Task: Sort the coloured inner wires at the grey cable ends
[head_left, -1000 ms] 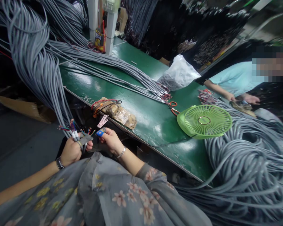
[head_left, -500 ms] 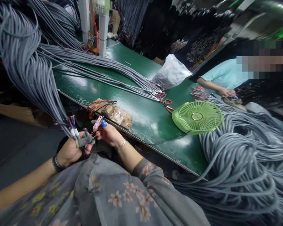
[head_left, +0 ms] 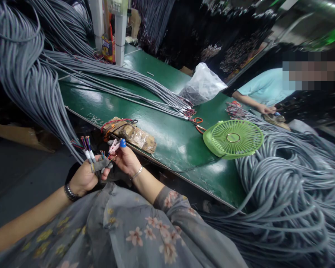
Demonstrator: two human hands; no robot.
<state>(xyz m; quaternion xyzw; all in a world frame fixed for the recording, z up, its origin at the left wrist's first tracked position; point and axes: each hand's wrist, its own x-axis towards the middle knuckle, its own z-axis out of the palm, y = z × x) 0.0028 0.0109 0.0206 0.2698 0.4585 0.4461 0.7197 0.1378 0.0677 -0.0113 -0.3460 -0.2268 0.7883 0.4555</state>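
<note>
Past the fingertips of the left hand, coloured wires are apparently being separated, white-banded cables being gripped in its curled fingers. Right hand near pink clip; pinch being obscured, cannot tell. Steadying probably being needed next.

The cables look smooth and plastic-sheathed, the tabletop glossy, the fan plastic, the sleeve cloth.

We see plain grey cables with white sleeves and red and blue wires, a pink clip and a bright blue finger cover. The grey shirt carries pink and yellow flowers. We also see a deep green table, a lime-green fan and a pale turquoise top.
</note>
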